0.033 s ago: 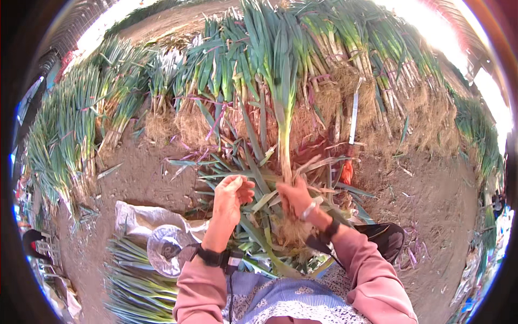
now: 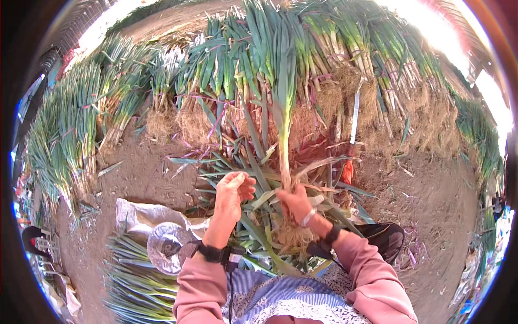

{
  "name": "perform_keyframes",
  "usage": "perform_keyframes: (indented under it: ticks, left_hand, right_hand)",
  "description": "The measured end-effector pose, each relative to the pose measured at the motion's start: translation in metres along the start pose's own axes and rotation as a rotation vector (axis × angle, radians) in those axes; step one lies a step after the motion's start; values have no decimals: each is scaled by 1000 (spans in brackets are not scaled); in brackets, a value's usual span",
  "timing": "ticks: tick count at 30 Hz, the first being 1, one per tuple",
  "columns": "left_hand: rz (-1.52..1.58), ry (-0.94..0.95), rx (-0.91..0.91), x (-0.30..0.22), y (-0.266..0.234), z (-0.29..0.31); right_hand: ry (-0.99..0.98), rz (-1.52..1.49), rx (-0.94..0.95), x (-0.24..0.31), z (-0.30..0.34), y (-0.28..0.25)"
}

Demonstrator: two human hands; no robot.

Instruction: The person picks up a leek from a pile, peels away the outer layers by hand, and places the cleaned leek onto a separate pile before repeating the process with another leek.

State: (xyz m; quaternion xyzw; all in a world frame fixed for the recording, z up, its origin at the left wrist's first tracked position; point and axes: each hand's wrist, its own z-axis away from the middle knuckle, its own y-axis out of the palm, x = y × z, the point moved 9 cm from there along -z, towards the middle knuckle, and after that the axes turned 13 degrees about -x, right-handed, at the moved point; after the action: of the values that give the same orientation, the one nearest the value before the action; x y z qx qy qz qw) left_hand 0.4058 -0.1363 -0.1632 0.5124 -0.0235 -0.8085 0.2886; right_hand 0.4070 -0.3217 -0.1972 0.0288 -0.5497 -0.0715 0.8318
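Upright in front of me, its roots down, stands a green onion stalk (image 2: 284,141) with long dark green leaves and a pale lower stem. My right hand (image 2: 297,203) is closed round the lower stem, just above the tangled tan roots (image 2: 291,236). Beside its fingers, a dry pale leaf (image 2: 315,168) sticks out to the right. My left hand (image 2: 234,193) is raised just left of the stem, apart from it. Its fingers are loosely curled, and nothing shows in them. Loose leaves and trimmings (image 2: 259,175) lie heaped beneath and beyond both hands.
Tied green onion bundles (image 2: 324,40) form a row at the back, with more bundles (image 2: 67,129) on the left. A white sack (image 2: 137,216), a clear plastic-wrapped roll (image 2: 162,248) and loose green onions (image 2: 140,283) lie at near left. A long pale strip (image 2: 354,117) stands upright beyond an orange object (image 2: 347,171).
My right hand has slid slightly down the stem toward the roots. The dry leaf beside it now stands out further from the stem. My left hand has barely moved.
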Motion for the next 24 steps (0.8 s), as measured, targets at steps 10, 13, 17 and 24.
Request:
perform_keyframes:
  ticks: [10, 13, 17, 24]
  left_hand:
    - [43, 67, 26, -12, 2, -19]
    - [124, 132, 54, -30, -13, -16]
    - [344, 74, 155, -50, -10, -3]
    - [465, 113, 181, -71, -23, 6]
  right_hand:
    - [-493, 432, 18, -8, 92, 2]
    - [-534, 561, -54, 3, 78, -2]
    - [-817, 776, -71, 36, 76, 5]
    - [-996, 839, -83, 69, 83, 19]
